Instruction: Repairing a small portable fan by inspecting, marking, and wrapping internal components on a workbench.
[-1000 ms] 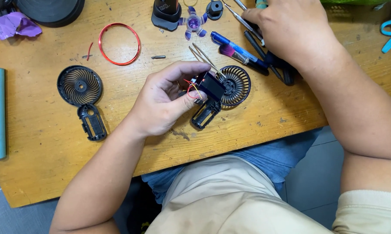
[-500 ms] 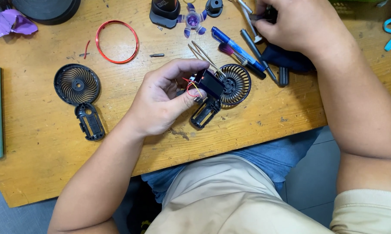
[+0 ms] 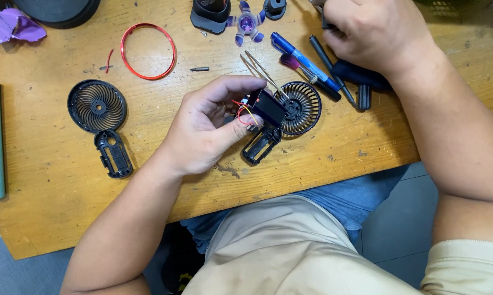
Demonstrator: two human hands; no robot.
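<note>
Fingers [image 3: 241,123] of left hand [image 3: 208,131] pinch black block [image 3: 268,106] with thin wires [image 3: 245,112]; right hand [image 3: 377,33] clenched over tools [image 3: 334,82]. Tug likely snaps wires.

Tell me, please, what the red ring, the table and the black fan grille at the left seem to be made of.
Red ring: probably thin metal or coated wire; it is glossy with bright glints.
Table: wood, with visible grain, a worn, scuffed finish.
Black fan grille: likely moulded plastic; it is matte black with fine, even spiral ribs.
</note>
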